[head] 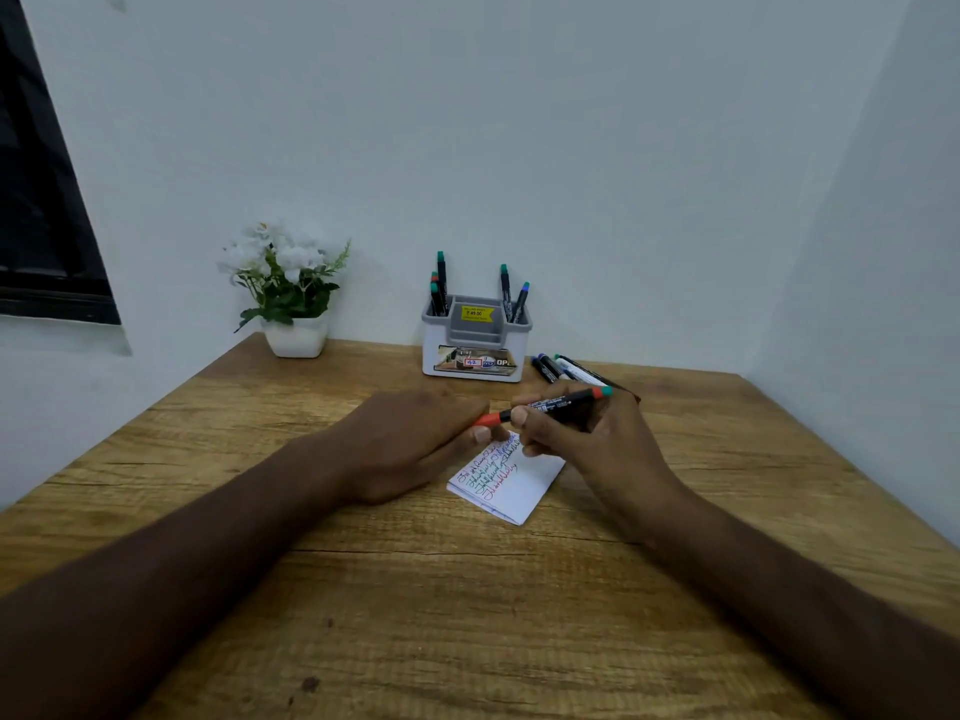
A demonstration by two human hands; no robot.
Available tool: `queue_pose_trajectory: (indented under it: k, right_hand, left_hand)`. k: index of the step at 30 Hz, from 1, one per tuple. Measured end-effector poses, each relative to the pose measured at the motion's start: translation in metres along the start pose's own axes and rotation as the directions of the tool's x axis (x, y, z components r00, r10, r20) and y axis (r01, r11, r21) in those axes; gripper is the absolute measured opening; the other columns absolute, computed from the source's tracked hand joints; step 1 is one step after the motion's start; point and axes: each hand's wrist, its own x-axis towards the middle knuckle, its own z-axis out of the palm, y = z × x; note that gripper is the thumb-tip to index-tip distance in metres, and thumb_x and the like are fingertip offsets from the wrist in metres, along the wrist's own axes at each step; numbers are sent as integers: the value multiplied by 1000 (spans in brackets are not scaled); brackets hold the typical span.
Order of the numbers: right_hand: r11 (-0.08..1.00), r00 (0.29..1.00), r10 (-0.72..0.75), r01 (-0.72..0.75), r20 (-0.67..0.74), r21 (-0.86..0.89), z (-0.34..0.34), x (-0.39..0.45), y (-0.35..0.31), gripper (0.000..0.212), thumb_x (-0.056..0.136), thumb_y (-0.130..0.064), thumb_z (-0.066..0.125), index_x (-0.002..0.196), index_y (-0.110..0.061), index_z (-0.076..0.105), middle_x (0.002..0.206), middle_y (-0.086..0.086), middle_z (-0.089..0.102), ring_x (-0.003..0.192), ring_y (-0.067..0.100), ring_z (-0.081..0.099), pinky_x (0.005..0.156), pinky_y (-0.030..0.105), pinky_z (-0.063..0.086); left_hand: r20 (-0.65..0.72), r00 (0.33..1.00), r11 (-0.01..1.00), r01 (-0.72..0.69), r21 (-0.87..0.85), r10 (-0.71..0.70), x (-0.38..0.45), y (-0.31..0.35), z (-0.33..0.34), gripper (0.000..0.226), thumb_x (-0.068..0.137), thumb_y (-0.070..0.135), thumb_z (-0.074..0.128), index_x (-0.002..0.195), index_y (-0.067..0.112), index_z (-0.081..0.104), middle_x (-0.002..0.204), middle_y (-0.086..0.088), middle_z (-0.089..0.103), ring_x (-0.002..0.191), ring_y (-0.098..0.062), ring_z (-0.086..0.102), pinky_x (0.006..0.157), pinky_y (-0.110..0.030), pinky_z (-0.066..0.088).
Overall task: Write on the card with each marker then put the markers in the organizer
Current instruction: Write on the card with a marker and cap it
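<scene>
A potted plant [293,298] with white flowers stands at the table's [208,589] far left. The left hand [410,444] pinches the red cap [487,419] of a marker [550,405], a black barrel with white print and a red-and-green end, which the right hand [587,439] grasps above the folded white card [511,483] bearing red, green and blue handwriting. Behind, the grey-and-white organizer [475,337] holds five markers; more markers [563,368] lie beside its right.

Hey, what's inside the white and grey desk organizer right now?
The white and grey plastic desk organizer holds five capped markers standing upright: three in its left compartment, two in its right. Their lower halves are hidden behind the wall, and the middle section's contents cannot be seen.
</scene>
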Motion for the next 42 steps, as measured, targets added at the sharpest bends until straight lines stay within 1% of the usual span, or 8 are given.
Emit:
queue_pose_trajectory:
  k: [4, 9, 14, 18, 23, 30, 34, 42]
  right_hand:
    - [998, 1000, -6, 4, -29, -57, 6, 2, 2, 19, 90, -34, 83, 102, -19, 82, 85, 3, 84, 83, 20, 81, 91, 48, 65]
    - [998, 999, -41, 39, -30, -55, 14, 2, 1, 12, 95, -27, 78, 102, -18, 81, 85, -1, 84, 77, 12, 80, 75, 24, 63]
    - [992, 994, -97, 93, -42, -85, 18, 3, -2, 19, 102, -32, 70, 102, -14, 76, 84, 3, 82, 79, 16, 80, 83, 36, 65]
    - [985, 964, -167, 154, -208, -75, 4, 12, -10, 25, 104, -35, 66, 102, -13, 78, 82, 4, 80, 74, 16, 77, 75, 37, 66]
    - [962, 913, -220, 144, -343, -233, -16, 55, -27, 29, 106, -33, 64, 94, -10, 75, 71, 1, 76, 58, 2, 69, 59, 18, 55]
    - [858, 862, -366, 167, -351, -485, -11, 151, -45, 33, 104, -38, 66, 97, -8, 76, 82, 4, 79, 74, 20, 76, 80, 45, 63]
    - [792, 903, -329, 105, -276, -602, 0, 181, -38, 38, 102, -36, 69, 89, -2, 77, 83, 11, 79, 72, 20, 71, 75, 32, 58]
    - [808, 893, -333, 106, -302, -579, -14, 175, -35, 27, 100, -34, 72, 93, -9, 80, 84, 7, 81, 78, 22, 78, 88, 36, 60]
  left_hand:
    - [-6, 999, 998, 39, 45, -39, -2, 3, 3, 39, 105, 63, 12, 121, 47, 44, 108, 22, 54, 96, -1, 49, 78, -33, 44]
    - [-28, 997, 997, 66, 33, -65, -1, 7, 8, 47, 106, 64, 12, 128, 43, 48, 114, 13, 61, 101, -7, 53, 83, -41, 52]
    - [-4, 999, 997, 47, -68, -47, 4, 0, 12, 52, 100, 76, 41, 141, 45, 45, 120, 15, 61, 106, -4, 51, 87, -36, 52]
    - [54, 998, 983, -24, -183, 35, 3, -12, 14, 61, 94, 81, 50, 150, 57, 40, 150, 35, 48, 132, -4, 42, 107, -37, 44]
    - [56, 995, 988, -68, -139, 77, 5, -14, 14, 56, 99, 75, 49, 151, 56, 43, 161, 32, 36, 144, -1, 35, 121, -45, 31]
    - [126, 992, 995, -8, -97, 21, 4, -20, 16, 59, 94, 85, 40, 150, 71, 27, 169, 30, 21, 155, -8, 20, 124, -59, 21]
    - [121, 992, 993, -4, -118, 18, 3, -20, 16, 60, 94, 83, 42, 150, 69, 29, 168, 29, 22, 156, -10, 20, 124, -60, 20]
    - [127, 992, 992, -7, -126, 23, 4, -19, 16, 59, 94, 83, 43, 149, 70, 29, 170, 27, 22, 157, -13, 18, 123, -63, 20]
